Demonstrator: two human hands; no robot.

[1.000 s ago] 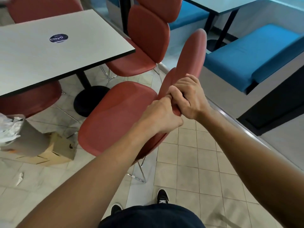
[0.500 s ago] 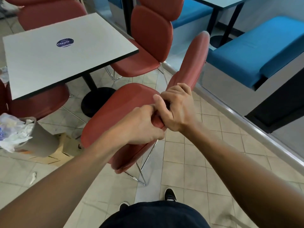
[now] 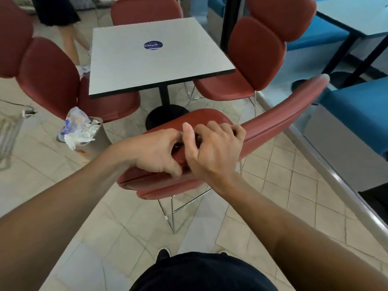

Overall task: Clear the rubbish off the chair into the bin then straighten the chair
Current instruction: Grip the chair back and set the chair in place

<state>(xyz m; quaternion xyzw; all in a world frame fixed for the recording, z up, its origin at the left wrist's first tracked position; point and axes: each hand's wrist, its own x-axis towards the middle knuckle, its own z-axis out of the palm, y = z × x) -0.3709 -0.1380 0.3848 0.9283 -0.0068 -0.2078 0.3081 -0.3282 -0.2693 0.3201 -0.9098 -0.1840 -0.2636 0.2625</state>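
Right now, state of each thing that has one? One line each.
chair: tipped over, held at its edge, seat bare of rubbish
left hand: grip shut on chair
right hand: grip shut on chair
bin: upright on the floor, stuffed, rubbish spilling over the rim
table: upright, one round sticker on top

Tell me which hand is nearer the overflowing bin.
Left. The left hand grips the chair on the side facing the bin; the right hand grips beside it, farther from the bin.
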